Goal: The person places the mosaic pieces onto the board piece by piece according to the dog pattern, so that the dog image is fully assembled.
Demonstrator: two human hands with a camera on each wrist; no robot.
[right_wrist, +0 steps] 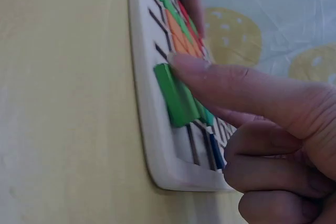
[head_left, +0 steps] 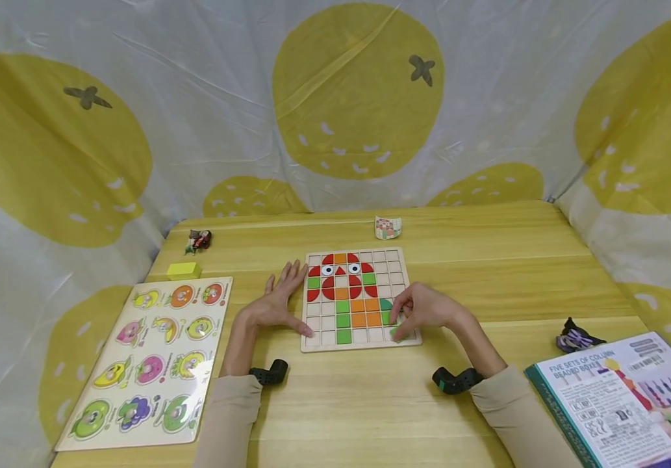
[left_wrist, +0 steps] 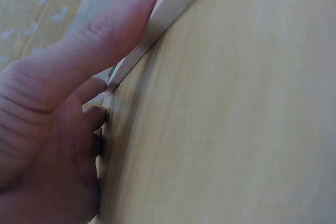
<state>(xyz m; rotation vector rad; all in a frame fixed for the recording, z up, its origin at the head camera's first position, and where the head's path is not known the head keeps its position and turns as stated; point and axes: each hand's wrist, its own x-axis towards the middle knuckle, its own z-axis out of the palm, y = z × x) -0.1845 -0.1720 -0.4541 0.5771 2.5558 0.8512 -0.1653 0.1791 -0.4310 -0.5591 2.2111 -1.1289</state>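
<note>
A square wooden grid board (head_left: 326,338) lies on the table, filled partly with red, orange and green pieces and two white eye pieces. My left hand (head_left: 277,302) is spread along its left side, thumb on the near left corner and fingertips at the left edge. In the left wrist view the thumb (left_wrist: 100,40) rests against the board's rim (left_wrist: 168,11). At the near right part of the grid, my right hand (head_left: 425,307) pinches a green block (right_wrist: 177,98) with thumb and index finger. The block sits tilted over the cells; the other right fingers are curled.
A fruit peg puzzle (head_left: 209,357) lies on the left, a yellow block (head_left: 184,270) and small figures (head_left: 198,240) behind it. A pattern card (head_left: 388,228) is beyond the board. On the right are a boxed toy (head_left: 621,396) and a dark pouch (head_left: 577,337).
</note>
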